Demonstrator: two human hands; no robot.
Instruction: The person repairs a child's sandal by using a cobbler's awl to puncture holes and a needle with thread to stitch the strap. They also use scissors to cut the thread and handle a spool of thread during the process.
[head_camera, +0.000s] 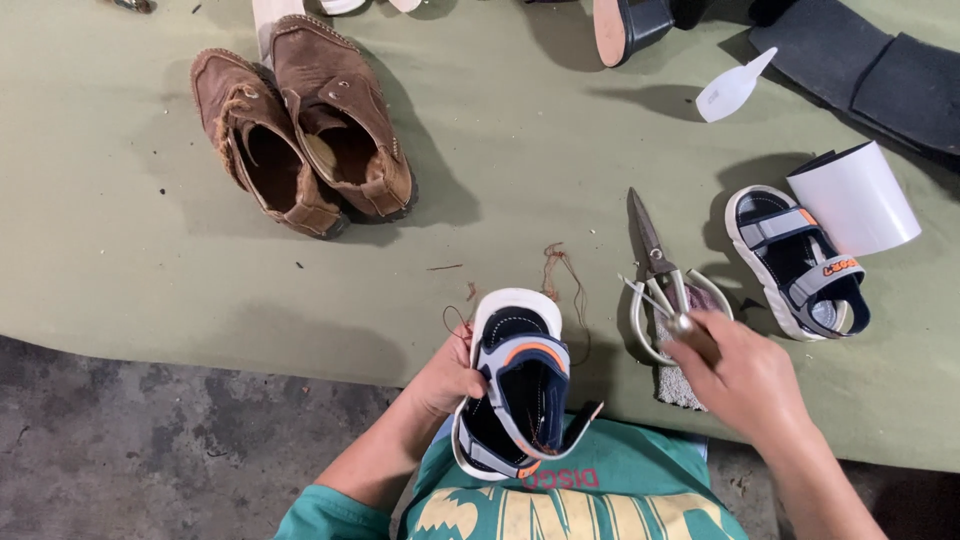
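My left hand grips a small navy sandal with grey and orange straps and a white sole, held upright against my lap. My right hand is closed around the wooden handle of a thin awl-like tool, its metal tip pointing left over the scissors. The matching second sandal lies on the green mat to the right.
A pair of worn brown shoes sits at the upper left. Loose brown thread lies near the sandal. A rolled white sheet, a white plastic piece, black rubber soles and a grey abrasive block are on the right.
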